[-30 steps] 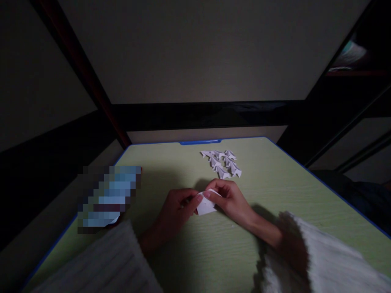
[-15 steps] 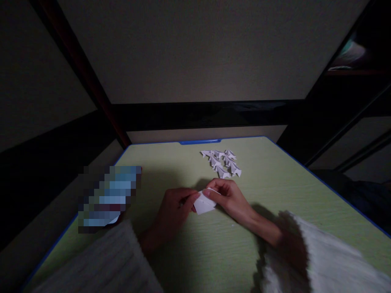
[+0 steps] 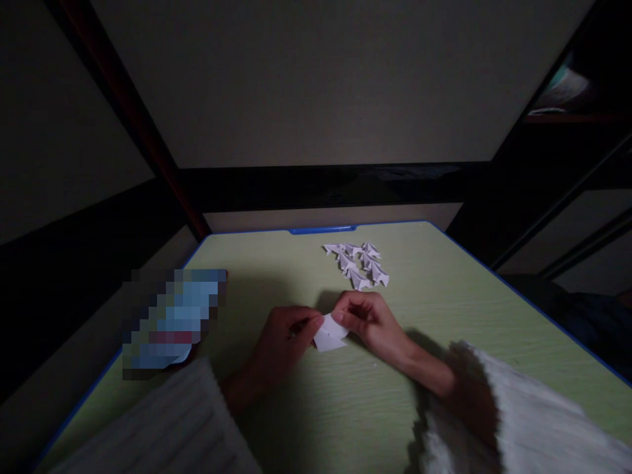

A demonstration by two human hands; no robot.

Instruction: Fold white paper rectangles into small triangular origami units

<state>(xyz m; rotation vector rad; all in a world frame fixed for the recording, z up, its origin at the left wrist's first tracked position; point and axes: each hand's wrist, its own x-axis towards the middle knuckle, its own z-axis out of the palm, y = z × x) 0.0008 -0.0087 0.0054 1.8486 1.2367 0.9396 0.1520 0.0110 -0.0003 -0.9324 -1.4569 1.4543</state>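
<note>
A small white piece of paper (image 3: 330, 337), partly folded, is pinched between both hands just above the green tabletop (image 3: 345, 401). My left hand (image 3: 286, 342) grips its left edge with thumb and fingertips closed. Closed on its upper right edge are the fingers of my right hand (image 3: 370, 322). Both wrists come out of thick white knitted sleeves. Beyond the hands, a cluster of several small folded white paper pieces (image 3: 359, 262) lies on the table.
The green table has a blue rim (image 3: 323, 230) and a dark wall close behind it. A blurred-out blue and red object (image 3: 170, 322) lies at the table's left edge. Dark shelving stands to the right.
The paper has been folded smaller and tilted between the fingers. Both hands have stayed in nearly the same spot.
</note>
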